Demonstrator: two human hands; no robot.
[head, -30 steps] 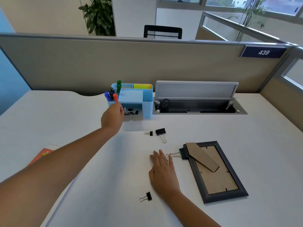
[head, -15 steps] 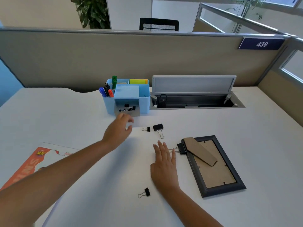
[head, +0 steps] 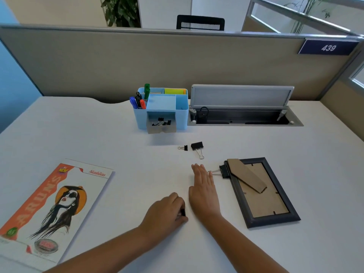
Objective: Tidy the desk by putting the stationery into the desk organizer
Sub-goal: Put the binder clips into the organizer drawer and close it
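A light blue desk organizer [head: 180, 113] stands at the back of the desk, with markers [head: 138, 100] in its left cell and its small drawer [head: 161, 127] pulled open, holding several black binder clips. Near the front, my left hand [head: 165, 212] is closed on a small black binder clip [head: 183, 212]. My right hand [head: 203, 187] lies flat on the desk beside it, fingers together. A tiny clip [head: 183, 147] and a medium clip [head: 197, 147] lie in front of the organizer. A large clip [head: 223, 171] lies against the picture frame's top left corner.
A dark picture frame [head: 265, 192] lies face down on the right. A printed booklet [head: 49, 203] lies at the front left. An open cable tray [head: 244, 117] sits in the desk behind the frame. A partition wall [head: 177, 64] closes the back.
My left hand has pulled back from the organizer's drawer to the near desk and closed on the small clip there. My right hand has stayed flat.
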